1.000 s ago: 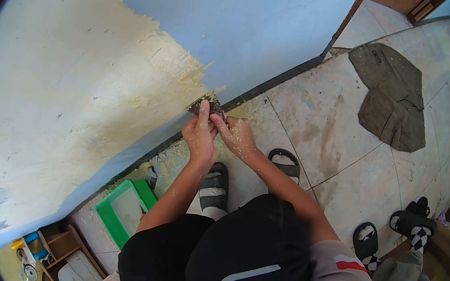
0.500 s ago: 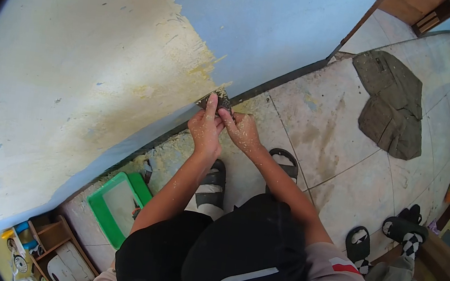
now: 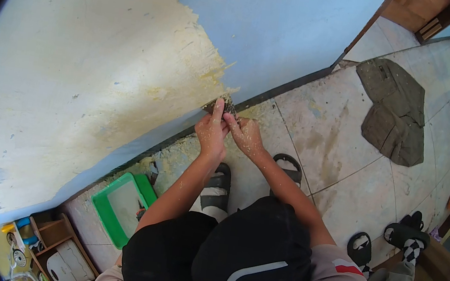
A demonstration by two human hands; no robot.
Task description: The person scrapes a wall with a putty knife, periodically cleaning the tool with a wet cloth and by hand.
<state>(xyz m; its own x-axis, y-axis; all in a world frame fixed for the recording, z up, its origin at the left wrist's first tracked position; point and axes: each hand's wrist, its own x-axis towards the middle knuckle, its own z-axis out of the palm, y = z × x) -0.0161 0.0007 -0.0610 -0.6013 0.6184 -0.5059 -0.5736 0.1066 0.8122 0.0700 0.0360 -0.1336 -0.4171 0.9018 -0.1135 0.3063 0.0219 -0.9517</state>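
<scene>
Both of my hands are closed on a dark scraper (image 3: 230,107) low on the wall (image 3: 92,64), its flat blade dotted with paint flakes. My left hand (image 3: 211,137) presses a straight finger along the blade. Beside it, my right hand (image 3: 248,137) grips the scraper near its handle end, which the fingers mostly hide. The blade's edge lies at or close to the wall, beside the jagged border between the bare cream patch and the blue paint (image 3: 275,27). Pale flakes stick to both hands and forearms.
A green tray (image 3: 102,208) stands on the tiled floor by my left arm. Paint crumbs lie along the dark baseboard (image 3: 283,93). A dark cloth garment (image 3: 392,115) is spread on the tiles. Another person's sandalled feet (image 3: 404,236) are at right. A wooden shelf unit (image 3: 51,234) stands lower left.
The whole view has shifted slightly, so things appear a little further right and down. My hands keep the same grip on the scraper at nearly the same spot on the wall.
</scene>
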